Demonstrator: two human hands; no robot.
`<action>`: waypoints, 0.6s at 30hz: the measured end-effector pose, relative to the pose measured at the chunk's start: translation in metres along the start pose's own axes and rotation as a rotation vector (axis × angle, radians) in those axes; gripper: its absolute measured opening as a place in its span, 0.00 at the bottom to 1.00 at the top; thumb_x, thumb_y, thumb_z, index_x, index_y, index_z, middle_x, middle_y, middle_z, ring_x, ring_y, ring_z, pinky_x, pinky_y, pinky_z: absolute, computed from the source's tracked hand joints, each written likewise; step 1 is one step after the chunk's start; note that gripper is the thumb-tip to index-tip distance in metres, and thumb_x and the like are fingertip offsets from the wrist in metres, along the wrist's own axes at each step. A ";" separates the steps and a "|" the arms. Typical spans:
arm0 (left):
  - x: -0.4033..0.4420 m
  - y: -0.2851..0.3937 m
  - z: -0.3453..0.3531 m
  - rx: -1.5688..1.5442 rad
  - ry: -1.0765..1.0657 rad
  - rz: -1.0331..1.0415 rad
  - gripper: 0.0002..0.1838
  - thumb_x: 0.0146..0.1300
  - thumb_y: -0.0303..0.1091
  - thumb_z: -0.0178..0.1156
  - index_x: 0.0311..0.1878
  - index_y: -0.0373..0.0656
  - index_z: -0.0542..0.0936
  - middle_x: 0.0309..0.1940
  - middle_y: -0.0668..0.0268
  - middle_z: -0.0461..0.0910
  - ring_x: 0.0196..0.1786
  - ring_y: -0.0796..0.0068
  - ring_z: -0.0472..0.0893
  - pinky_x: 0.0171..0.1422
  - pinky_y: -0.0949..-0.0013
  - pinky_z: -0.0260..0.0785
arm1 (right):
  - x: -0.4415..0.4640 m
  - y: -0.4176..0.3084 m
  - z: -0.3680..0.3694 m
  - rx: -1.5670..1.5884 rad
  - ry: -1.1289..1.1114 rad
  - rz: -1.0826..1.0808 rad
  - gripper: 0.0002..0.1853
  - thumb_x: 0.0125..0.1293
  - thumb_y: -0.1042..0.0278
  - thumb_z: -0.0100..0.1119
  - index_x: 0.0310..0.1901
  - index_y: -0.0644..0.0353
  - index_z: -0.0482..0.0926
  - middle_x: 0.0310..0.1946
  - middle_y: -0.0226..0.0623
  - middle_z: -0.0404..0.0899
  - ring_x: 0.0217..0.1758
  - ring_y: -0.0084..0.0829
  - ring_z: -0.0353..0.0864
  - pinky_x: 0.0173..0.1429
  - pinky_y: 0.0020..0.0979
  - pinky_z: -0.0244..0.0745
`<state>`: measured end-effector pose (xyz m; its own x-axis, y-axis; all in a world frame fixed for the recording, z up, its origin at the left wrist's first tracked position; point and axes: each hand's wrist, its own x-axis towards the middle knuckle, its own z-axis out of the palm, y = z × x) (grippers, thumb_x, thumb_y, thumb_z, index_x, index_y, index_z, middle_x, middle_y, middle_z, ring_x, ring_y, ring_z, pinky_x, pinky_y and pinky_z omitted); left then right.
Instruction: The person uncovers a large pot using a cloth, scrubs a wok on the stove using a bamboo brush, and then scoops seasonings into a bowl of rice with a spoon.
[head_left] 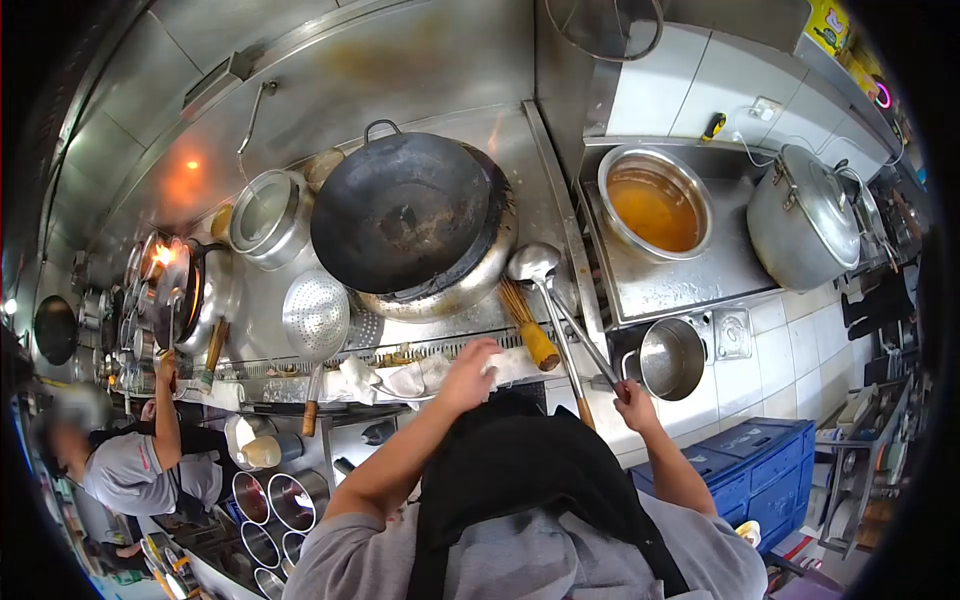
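My left hand (470,375) is over the front edge of the stove, next to a white cloth (420,377), its fingers bent; whether it holds anything is hard to tell. My right hand (634,405) is closed around the handle of a metal utensil (588,338), whose far end lies behind a ladle. That ladle (535,262) rests bowl up on the stove, its wooden-ended handle pointing toward me. Beside it lies a bamboo brush (537,340) with a yellow grip. A large black wok (405,215) sits on the burner ahead. The perforated strainer (316,315) rests left of the wok.
An orange liquid fills a steel bowl (655,205) at the right, near a lidded pot (805,220). An empty pot (672,360) and blue crates (745,470) stand lower right. Another person (150,465) works at a flaming wok (175,285) on the left.
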<state>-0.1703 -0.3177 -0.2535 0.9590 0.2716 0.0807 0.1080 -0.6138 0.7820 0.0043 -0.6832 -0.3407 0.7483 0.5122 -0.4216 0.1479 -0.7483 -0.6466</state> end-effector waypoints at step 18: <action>0.012 0.027 0.046 -0.150 -0.275 0.103 0.22 0.62 0.28 0.60 0.60 0.43 0.74 0.57 0.55 0.74 0.63 0.54 0.72 0.69 0.59 0.64 | -0.060 -0.074 0.010 0.846 -0.060 -0.178 0.10 0.60 0.77 0.59 0.40 0.59 0.69 0.22 0.28 0.68 0.19 0.20 0.68 0.23 0.24 0.64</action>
<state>-0.1433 -0.3654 -0.2598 0.9999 -0.0090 0.0107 -0.0138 -0.5064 0.8622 -0.0577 -0.6538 -0.2740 0.7207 0.6312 -0.2866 -0.2894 -0.1017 -0.9518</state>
